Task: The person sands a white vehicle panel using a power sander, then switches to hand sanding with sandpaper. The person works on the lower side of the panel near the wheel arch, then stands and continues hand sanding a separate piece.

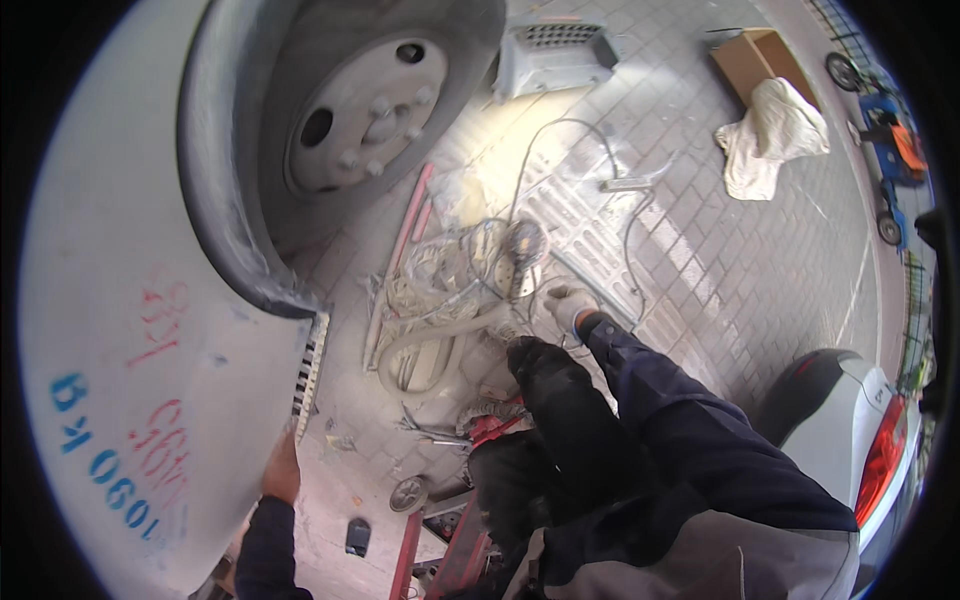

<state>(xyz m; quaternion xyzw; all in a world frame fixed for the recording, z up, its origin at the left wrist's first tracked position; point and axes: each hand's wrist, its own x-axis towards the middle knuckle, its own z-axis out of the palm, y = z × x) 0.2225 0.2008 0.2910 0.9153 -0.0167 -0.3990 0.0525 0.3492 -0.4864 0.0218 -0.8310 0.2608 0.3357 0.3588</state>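
My left hand (283,468), bare, is at the edge of a pale vehicle panel (235,410) with red and blue markings. Its fingertips reach the lower end of a black-and-white toothed strip (312,368) along that edge; whether they grip it is hidden. Low over the paving, my right hand (568,303) wears a pale, dusty glove. Its fingers are curled, and what they hold, if anything, does not show. Just left of this hand lies a dusty round-headed power tool, apparently a sander (526,248). A beige hose (400,350) loops on the ground nearby.
A large wheel (365,120) fills the upper left. A grey plastic vehicle part (558,58), a cardboard box (765,62) and a white cloth (775,135) lie farther off. Cables (560,122), red bars (405,250) and pliers (435,434) are around my legs. A white vehicle (835,420) stands right.
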